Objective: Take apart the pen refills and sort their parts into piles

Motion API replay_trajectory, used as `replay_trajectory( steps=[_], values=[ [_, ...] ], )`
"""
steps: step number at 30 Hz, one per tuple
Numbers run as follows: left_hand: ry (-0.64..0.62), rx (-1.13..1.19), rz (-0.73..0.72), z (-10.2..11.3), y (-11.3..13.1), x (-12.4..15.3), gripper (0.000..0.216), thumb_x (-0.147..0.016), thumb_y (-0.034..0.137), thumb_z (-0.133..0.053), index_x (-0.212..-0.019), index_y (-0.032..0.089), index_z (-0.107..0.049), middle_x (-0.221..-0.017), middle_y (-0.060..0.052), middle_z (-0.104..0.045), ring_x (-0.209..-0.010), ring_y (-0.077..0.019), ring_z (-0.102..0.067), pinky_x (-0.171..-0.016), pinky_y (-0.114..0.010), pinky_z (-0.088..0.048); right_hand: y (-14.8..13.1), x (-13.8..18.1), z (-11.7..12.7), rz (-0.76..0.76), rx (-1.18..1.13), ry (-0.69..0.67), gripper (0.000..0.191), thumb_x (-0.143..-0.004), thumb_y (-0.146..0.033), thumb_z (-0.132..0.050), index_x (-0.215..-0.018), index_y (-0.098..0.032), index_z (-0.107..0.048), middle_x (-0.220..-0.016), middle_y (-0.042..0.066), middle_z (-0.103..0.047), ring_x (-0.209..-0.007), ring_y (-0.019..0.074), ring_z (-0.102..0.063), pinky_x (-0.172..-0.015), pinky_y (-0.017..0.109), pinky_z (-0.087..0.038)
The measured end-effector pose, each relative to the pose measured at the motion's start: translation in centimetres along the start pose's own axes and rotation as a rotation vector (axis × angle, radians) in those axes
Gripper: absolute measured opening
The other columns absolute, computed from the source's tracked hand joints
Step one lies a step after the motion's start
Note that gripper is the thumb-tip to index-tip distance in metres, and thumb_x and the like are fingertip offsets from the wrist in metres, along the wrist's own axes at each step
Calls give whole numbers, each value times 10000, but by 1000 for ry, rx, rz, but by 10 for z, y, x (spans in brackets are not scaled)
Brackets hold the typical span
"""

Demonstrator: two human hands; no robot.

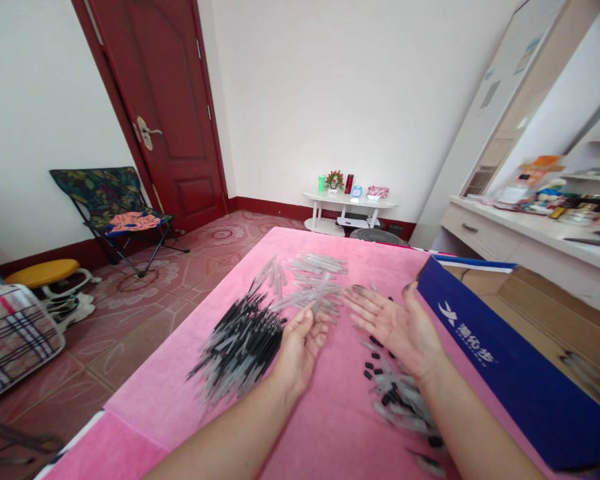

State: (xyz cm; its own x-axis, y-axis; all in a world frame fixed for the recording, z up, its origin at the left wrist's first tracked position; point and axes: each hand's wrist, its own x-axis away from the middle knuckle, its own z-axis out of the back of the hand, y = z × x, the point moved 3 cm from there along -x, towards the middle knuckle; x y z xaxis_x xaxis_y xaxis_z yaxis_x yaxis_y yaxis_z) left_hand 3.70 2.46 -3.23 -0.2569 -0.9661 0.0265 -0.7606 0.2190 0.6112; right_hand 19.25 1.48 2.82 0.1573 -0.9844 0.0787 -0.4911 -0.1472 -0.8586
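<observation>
My left hand [305, 340] is closed, pinching a clear pen barrel [322, 291] that points up and away. To its right my right hand [397, 327] is open, palm up with fingers stretched, and nothing shows in it. Left of my left hand lies a heap of dark pen refills [240, 347]. Beyond the hands, frosted pen barrels [317, 263] are spread over the pink cloth [325, 420]. Clear pen caps [405, 393] and small black plugs [373, 365] are scattered beneath and beside my right hand and forearm, which partly hide them.
A blue cardboard box [510, 373] stands open on the right, with a few pens [587, 370] inside. Behind the table are a small white stand [347, 201] and a red door [165, 100]. A folding chair [115, 200] is at the left, a white dresser [500, 230] at the right.
</observation>
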Motion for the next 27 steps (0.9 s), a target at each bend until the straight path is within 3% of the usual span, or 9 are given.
replay_trajectory(
  steps=[5,10,13,17,19,24,27],
  values=[
    [-68,150,98,2,-4,-6,310,-759,138,-543,-1069,130,-535,-1141,-113,-557,-997,-156,-550,-905,-264,-399,6,-1,1,-33,-57,-76,768,-722,-713,-207,-1069,-123,-556,-1155,183,-538,-1106,238,-480,-883,364,-384],
    [-96,219,146,0,-8,-6,372,-751,49,-516,-1116,116,-486,-1217,-142,-504,-1089,-192,-500,-959,-295,-368,11,-4,4,-16,109,-62,687,-751,-676,-235,-990,-138,-588,-1031,150,-605,-998,227,-543,-802,336,-421],
    [-93,233,154,0,-9,-5,356,-749,42,-519,-1097,106,-485,-1221,-151,-500,-1110,-210,-481,-972,-314,-361,9,-4,2,92,384,13,531,-765,-594,-357,-889,-144,-609,-905,107,-636,-861,202,-576,-739,303,-430],
    [-121,211,103,0,-8,-3,309,-741,43,-532,-1044,98,-517,-1193,-146,-523,-1132,-225,-457,-991,-349,-337,7,-1,-9,270,1052,120,248,-693,-398,-564,-733,-157,-608,-700,32,-627,-642,150,-544,-620,258,-412],
    [-138,178,91,0,-9,-3,310,-734,48,-545,-1038,103,-531,-1180,-136,-535,-1131,-225,-459,-989,-357,-335,10,2,-16,314,1321,134,163,-675,-316,-583,-753,-177,-613,-713,19,-632,-642,146,-542,-620,252,-403],
    [-155,76,121,-4,-11,0,311,-728,84,-569,-1038,99,-561,-1130,-130,-567,-1085,-216,-496,-966,-340,-346,17,8,-26,360,1629,145,263,-676,-179,-562,-935,-220,-589,-898,23,-640,-831,167,-571,-733,254,-388],
    [-192,145,177,-11,-8,2,274,-782,206,-527,-1020,79,-577,-1133,-137,-556,-1092,-203,-483,-971,-317,-336,21,10,-28,380,1750,178,299,-695,-122,-500,-970,-212,-576,-946,46,-628,-885,180,-566,-755,261,-377]
  ],
)
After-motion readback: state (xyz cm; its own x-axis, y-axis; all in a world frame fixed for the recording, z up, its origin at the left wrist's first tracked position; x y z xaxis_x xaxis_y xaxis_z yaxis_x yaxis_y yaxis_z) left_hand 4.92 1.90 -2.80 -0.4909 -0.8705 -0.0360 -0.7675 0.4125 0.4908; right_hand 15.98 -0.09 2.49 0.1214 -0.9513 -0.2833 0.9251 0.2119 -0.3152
